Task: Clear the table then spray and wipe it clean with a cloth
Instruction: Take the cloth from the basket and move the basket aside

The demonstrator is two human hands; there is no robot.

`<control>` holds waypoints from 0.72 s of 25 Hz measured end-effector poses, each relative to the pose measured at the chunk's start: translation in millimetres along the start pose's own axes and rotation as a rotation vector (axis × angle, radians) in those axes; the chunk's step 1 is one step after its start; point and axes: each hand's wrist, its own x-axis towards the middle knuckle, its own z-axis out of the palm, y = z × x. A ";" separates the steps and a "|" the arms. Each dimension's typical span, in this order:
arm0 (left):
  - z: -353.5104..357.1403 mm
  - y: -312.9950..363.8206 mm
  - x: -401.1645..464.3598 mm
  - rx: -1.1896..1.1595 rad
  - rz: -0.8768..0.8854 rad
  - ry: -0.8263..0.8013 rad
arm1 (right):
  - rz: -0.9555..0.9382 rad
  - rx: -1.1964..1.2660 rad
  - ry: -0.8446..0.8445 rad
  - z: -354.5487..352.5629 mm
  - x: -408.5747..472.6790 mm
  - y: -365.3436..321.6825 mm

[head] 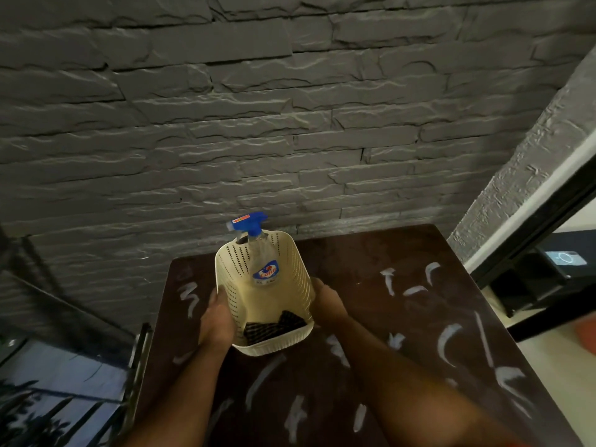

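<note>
Both hands, left (215,321) and right (329,303), are gripping a basket (237,282) holding a "Colin" bottle (263,262) on the surface (419,317)

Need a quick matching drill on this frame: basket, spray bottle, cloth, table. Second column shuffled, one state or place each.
Column 1:
1. basket
2. spray bottle
3. cloth
4. table

Column 2:
A. dark top streaked with white marks
B. cream, perforated, held on both sides by left hand and right hand
C. dark checked, lying in the basket's near end
D. blue trigger head, leaning in the basket's far end

Pairs: 1-B, 2-D, 3-C, 4-A
</note>
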 end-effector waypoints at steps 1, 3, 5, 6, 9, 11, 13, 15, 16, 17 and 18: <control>0.4 8.6 -1.6 -0.013 0.023 0.010 | 0.001 0.018 0.020 -7.0 -4.5 5.4; 1.7 30.0 -5.9 -0.019 0.048 0.015 | 0.010 0.053 0.055 -22.4 -13.3 18.3; 8.3 58.2 -14.8 -0.041 0.097 0.015 | 0.031 0.068 0.092 -40.9 -22.8 38.2; 12.8 73.8 -20.4 -0.034 0.144 0.021 | 0.039 0.066 0.114 -52.2 -28.0 49.4; 30.5 124.1 -38.6 -0.070 0.193 0.024 | 0.043 0.022 0.173 -93.2 -48.6 85.2; 47.3 156.1 -52.1 -0.083 0.211 0.016 | 0.074 0.069 0.200 -119.8 -63.8 110.2; 67.9 191.2 -73.5 -0.052 0.272 0.006 | 0.106 0.138 0.228 -149.0 -81.9 142.5; 88.3 225.2 -98.5 -0.029 0.272 -0.009 | 0.130 0.191 0.245 -176.2 -99.8 177.0; 99.7 241.2 -109.0 -0.030 0.280 -0.001 | 0.154 0.212 0.248 -189.4 -109.8 192.2; 110.8 256.1 -119.7 -0.027 0.290 -0.001 | 0.171 0.215 0.249 -202.1 -119.4 206.1; 120.5 267.3 -127.3 -0.033 0.296 -0.006 | 0.172 0.209 0.254 -212.4 -126.2 216.4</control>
